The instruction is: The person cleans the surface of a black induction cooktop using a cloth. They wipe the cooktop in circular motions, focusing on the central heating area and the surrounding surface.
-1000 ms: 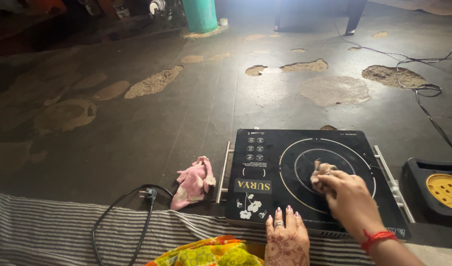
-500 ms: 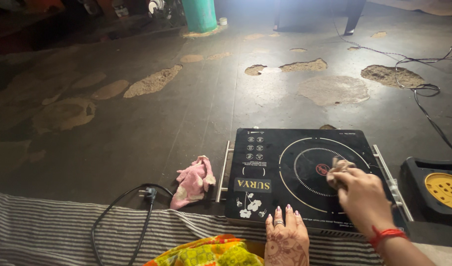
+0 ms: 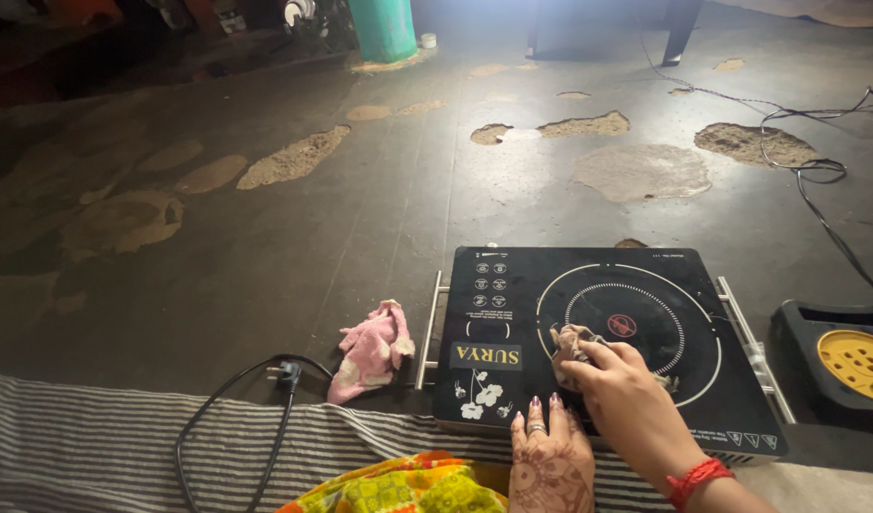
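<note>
Right hand (image 3: 619,385) is clenched around a small brownish rag (image 3: 569,344), pressing it on the black cooktop (image 3: 598,342) at about 8 o'clock of the burner ring (image 3: 628,328). Left hand (image 3: 550,456) lies flat and spread on the cooktop's near edge, likely bracing it. Pink cloth (image 3: 372,350) lies loose on the floor (image 3: 265,237) at the cooktop's 9 o'clock, plug (image 3: 288,375) beside it.

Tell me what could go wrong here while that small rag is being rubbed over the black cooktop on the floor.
The right hand presses a small brownish rag on the glass cooktop; grit from the crumbling floor might scratch it. The plug lies loose beside the striped mat, where a knee could catch the cord. The left hand braces the near edge, so the unit might slide.
</note>
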